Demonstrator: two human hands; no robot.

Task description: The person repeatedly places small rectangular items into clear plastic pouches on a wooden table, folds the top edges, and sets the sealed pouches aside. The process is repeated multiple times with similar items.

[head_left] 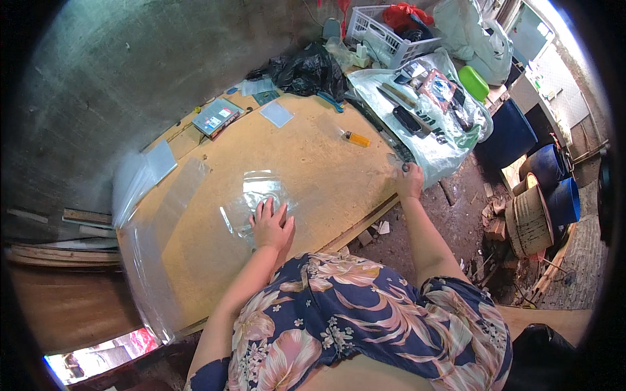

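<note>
My left hand [272, 225] lies flat with spread fingers on a clear plastic sheet [259, 184], which shines on the yellowish wooden table [326, 156]. At the table's right edge, my right hand [411, 182] is closed around something. A small dark round end [406, 167] shows at its fingers; the rest is hidden. Just beyond it, a long dark bar [378, 124] runs along that edge. An orange-yellow lighter-shaped thing [357, 139] lies nearby on the table. Farther back is a thin, clear-looking rectangular sheet [277, 114].
A flat printed box [217, 118] and a black plastic bag [306, 70] are at the back, beside a blue-handled tool [330, 101]. Clear film [147, 260] hangs over the left edge. A silvery sack [430, 159] bearing tools lies right, below a white crate [385, 42]. Blue barrels [508, 133] stand beyond.
</note>
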